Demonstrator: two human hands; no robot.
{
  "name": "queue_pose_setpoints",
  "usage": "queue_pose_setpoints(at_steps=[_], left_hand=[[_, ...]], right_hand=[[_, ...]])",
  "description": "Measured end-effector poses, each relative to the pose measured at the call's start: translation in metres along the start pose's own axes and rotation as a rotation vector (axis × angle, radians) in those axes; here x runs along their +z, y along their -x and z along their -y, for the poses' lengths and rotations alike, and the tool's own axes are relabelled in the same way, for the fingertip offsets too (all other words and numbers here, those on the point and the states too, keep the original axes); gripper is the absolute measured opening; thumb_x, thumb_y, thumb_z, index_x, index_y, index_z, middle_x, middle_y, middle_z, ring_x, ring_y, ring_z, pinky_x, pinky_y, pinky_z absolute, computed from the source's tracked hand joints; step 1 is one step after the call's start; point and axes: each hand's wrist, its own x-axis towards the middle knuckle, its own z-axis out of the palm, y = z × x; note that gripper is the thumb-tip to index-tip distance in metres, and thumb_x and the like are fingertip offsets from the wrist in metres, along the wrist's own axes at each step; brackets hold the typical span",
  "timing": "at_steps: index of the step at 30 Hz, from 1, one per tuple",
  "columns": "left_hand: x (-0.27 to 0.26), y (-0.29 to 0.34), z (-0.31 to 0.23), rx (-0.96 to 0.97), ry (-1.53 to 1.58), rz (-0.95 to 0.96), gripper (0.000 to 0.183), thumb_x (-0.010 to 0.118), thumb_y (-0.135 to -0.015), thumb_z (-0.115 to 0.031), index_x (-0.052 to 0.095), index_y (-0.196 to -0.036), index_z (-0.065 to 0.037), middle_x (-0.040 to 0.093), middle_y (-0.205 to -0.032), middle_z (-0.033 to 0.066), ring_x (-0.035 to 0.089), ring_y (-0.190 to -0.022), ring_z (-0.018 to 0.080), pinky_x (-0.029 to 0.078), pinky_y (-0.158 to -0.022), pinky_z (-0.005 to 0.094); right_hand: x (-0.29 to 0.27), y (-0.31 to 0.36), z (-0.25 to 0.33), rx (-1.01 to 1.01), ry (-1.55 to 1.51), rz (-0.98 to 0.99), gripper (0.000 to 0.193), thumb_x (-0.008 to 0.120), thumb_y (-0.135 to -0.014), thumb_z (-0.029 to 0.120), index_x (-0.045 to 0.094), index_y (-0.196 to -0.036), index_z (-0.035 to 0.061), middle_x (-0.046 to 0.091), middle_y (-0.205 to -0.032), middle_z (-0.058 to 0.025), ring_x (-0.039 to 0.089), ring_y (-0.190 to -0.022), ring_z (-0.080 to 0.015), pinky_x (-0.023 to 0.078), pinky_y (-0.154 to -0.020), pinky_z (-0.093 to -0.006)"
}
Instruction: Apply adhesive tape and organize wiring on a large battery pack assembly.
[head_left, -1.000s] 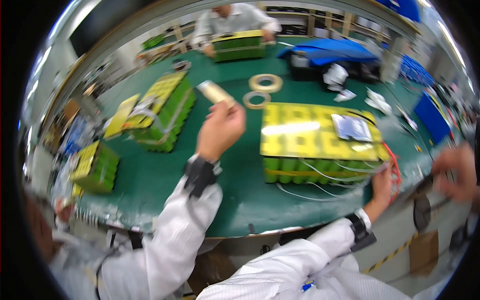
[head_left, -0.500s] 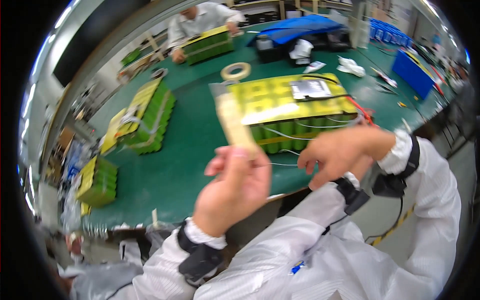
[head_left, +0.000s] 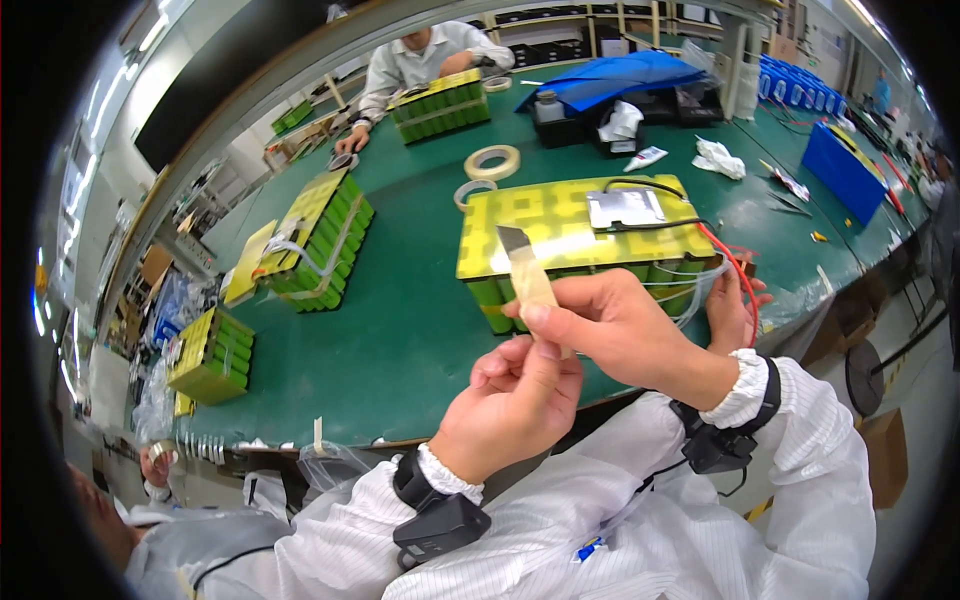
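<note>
My right hand pinches a strip of cream tape with a dark grey upper end. The lower end is in the fingers of another hand, whose arm comes from the person at my left. My left hand reaches past my right wrist to the right end of a battery pack. Its fingers look apart beside a red cable and thin white wires; part of it is hidden. The pack has green cells, a yellow top and a silver label.
More green-and-yellow packs stand on the green table at left. Tape rolls lie behind my pack. A blue-covered black box, crumpled tissue, tweezers and a blue pack are beyond. A person works across the table.
My right hand has moved left from the wires and taken hold of the tape strip. The other person's hand has moved right and lower with the strip. My left hand shows more now.
</note>
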Motion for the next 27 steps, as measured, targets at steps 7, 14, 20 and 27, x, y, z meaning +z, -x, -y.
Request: queue_pose_setpoints(at_steps=[7,14,20,27], left_hand=[[-0.034,-0.115,-0.066,0.421,-0.383,-0.053,0.032,0.036,-0.103,-0.025,0.055,-0.113,-0.001,0.058,-0.097,0.0070,0.056,-0.070,0.0166,0.049,-0.090,0.0345],[-0.116,-0.327,-0.031,0.778,-1.337,0.379,0.035,0.044,-0.101,-0.041,0.053,-0.120,-0.012,0.059,-0.121,0.0001,0.059,-0.083,0.0156,0.056,-0.071,0.0357],[-0.109,-0.314,-0.037,0.856,-1.390,0.405,0.037,0.042,-0.101,-0.044,0.052,-0.120,-0.014,0.058,-0.123,-0.0015,0.059,-0.087,0.0161,0.054,-0.074,0.0344],[-0.119,-0.315,-0.034,0.843,-1.453,0.384,0.039,0.042,-0.101,-0.045,0.050,-0.124,-0.014,0.056,-0.126,0.0002,0.057,-0.087,0.0153,0.053,-0.071,0.0325]], right_hand=[[-0.089,0.027,0.036,-0.312,0.255,-0.286,0.026,0.062,-0.095,0.022,0.068,-0.097,-0.0023,0.067,-0.079,-0.0040,0.062,-0.067,-0.0083,0.050,-0.061,-0.0219],[-0.229,0.105,0.126,-0.061,1.304,-0.395,0.031,0.062,-0.093,0.023,0.066,-0.119,0.0061,0.072,-0.101,-0.0126,0.066,-0.089,-0.0116,0.051,-0.082,-0.0265],[-0.263,0.041,0.104,0.140,1.307,0.064,0.032,0.066,-0.087,0.024,0.069,-0.107,-0.0004,0.072,-0.093,-0.0089,0.065,-0.081,-0.0139,0.050,-0.072,-0.0268],[-0.265,0.008,0.087,0.208,1.277,0.202,0.030,0.068,-0.076,0.024,0.073,-0.097,0.0026,0.072,-0.089,-0.0116,0.066,-0.079,-0.0192,0.051,-0.070,-0.0313]])
